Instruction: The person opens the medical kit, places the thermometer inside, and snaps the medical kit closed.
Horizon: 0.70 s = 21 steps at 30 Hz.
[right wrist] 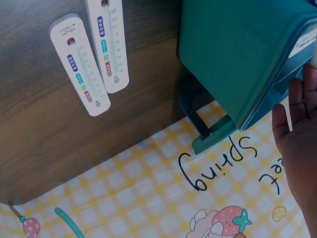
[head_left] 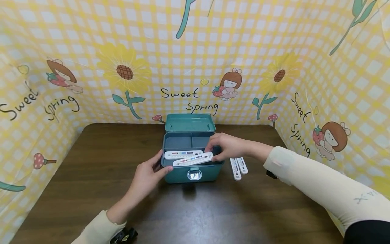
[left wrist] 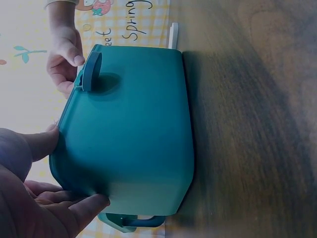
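Here, right hand (head_left: 226, 146) pinches a thermometer (head_left: 192, 160) slanting up rightward; left hand (head_left: 148, 177) holds box (head_left: 177, 176).

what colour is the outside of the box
Teal green; the box shows best in the left wrist view.

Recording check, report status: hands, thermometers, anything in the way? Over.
Left hand holds green box near its left front corner. Right hand pinches front thermometer by its right end. Lid open, no obstruction visible.
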{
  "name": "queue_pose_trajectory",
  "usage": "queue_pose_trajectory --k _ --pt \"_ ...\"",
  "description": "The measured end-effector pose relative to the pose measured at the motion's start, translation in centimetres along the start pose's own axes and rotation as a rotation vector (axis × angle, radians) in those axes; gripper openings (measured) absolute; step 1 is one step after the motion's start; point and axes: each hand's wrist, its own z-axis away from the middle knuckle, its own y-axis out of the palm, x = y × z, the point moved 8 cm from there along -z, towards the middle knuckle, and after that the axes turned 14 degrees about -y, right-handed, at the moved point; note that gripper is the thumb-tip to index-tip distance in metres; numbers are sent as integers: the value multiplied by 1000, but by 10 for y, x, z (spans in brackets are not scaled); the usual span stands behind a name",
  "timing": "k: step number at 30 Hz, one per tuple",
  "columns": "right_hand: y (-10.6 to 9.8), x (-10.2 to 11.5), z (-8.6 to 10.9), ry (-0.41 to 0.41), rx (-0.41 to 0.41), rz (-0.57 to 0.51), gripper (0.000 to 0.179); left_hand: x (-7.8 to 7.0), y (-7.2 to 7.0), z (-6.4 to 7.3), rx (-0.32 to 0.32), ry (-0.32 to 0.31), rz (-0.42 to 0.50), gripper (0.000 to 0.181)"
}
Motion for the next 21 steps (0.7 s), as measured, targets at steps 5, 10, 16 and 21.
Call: queue_pose_trajectory --k 5,10,16,21 --pt "5 1 -5 -30 -11 5 27 0 -1 0 -4 2 5 85" --pt "8 3 -8 -31 -23 14 27 0 0 0 2 -11 7 85" --pt "12 2 -12 -11 -17 30 28 1 0 0 13 -22 11 87" --pt "15 2 -14 -25 -16 34 28 0 -1 1 12 -19 16 86"
